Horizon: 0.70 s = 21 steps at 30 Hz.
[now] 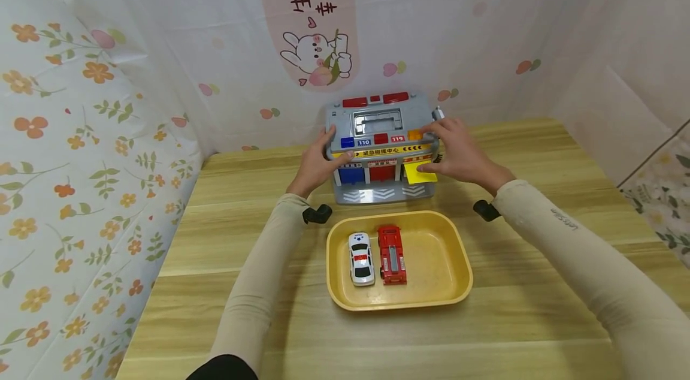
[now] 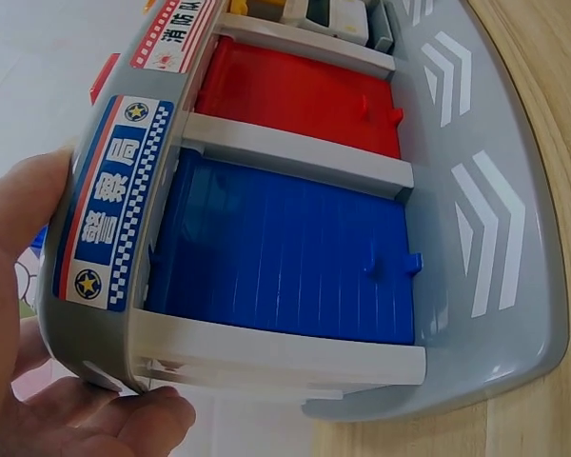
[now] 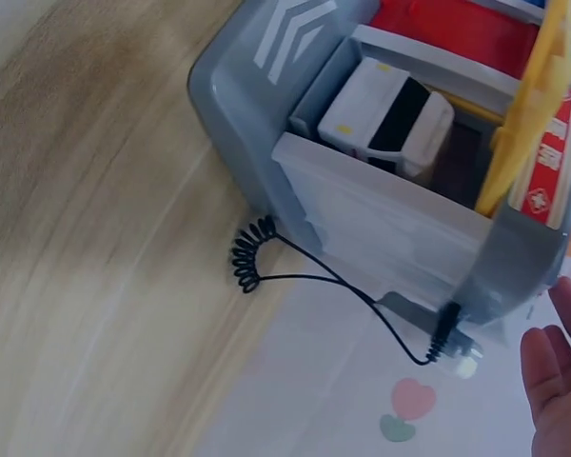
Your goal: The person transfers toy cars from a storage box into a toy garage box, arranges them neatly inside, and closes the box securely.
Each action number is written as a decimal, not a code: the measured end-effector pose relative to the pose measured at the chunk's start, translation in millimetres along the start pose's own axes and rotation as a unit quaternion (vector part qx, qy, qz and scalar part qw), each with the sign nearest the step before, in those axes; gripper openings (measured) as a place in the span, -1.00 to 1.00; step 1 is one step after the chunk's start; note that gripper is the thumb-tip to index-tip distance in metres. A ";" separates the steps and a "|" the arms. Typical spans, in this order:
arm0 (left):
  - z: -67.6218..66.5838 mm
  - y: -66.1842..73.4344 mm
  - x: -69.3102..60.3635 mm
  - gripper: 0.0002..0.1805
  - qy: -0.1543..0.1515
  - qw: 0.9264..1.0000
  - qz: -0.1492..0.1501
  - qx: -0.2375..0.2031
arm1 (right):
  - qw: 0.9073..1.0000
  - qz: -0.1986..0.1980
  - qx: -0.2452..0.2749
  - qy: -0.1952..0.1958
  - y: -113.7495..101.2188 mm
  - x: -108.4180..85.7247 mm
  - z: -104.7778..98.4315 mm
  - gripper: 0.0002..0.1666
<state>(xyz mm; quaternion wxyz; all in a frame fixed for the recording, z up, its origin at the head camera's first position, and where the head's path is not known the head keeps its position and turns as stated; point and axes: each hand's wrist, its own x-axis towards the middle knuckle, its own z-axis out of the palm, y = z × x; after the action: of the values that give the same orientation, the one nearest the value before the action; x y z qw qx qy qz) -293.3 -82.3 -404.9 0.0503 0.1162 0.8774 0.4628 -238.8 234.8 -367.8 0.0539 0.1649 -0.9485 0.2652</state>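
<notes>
A grey toy emergency station (image 1: 381, 122) stands against the back wall. Its blue door (image 2: 285, 248) and red door (image 2: 305, 100) are down, while the yellow door (image 1: 420, 172) is swung up. Inside that bay sits a white toy vehicle with a black windshield (image 3: 390, 114). My left hand (image 1: 315, 167) grips the station's left end, thumb and fingers about its edge. At the right end is my right hand (image 1: 462, 152), its forefinger at the orange button (image 1: 414, 134) and its thumb by the yellow door. The right wrist view shows only part of that hand.
A yellow tray (image 1: 431, 302) lies in front of the station, holding a white police car (image 1: 361, 259) and a red fire truck (image 1: 392, 254). A black coiled cord (image 3: 252, 252) hangs at the station's right side. Floral cloth (image 1: 81, 128) borders the wooden table (image 1: 226, 236).
</notes>
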 end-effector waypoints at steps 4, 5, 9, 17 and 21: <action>-2.3 -0.2 -0.6 0.02 -0.008 1.000 0.002 0.006 | 1.000 0.004 -0.008 -0.011 3.6 4.0 5.4 -0.05; -2.8 -0.3 -0.6 0.02 -0.009 1.000 0.005 0.007 | 1.000 0.004 -0.008 -0.013 4.1 4.7 6.4 -0.05; -3.3 -0.9 0.2 0.02 -0.010 1.000 0.011 0.011 | 1.000 -0.005 -0.010 -0.016 6.4 6.5 9.0 0.01; -3.8 -1.7 0.2 0.02 -0.011 1.000 0.009 0.008 | 0.997 -0.048 -0.044 0.027 16.0 7.5 25.5 0.20; -4.1 -2.3 0.2 0.02 -0.010 1.000 0.016 0.012 | 0.993 -0.067 -0.075 0.059 23.1 7.1 38.8 0.29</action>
<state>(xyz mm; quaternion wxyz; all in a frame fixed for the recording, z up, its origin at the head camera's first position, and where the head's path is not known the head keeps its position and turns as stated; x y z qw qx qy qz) -294.6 -86.9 -404.5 0.0504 0.1355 0.8804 0.4516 -253.9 231.2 -410.7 0.1396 0.2078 -0.9476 0.1982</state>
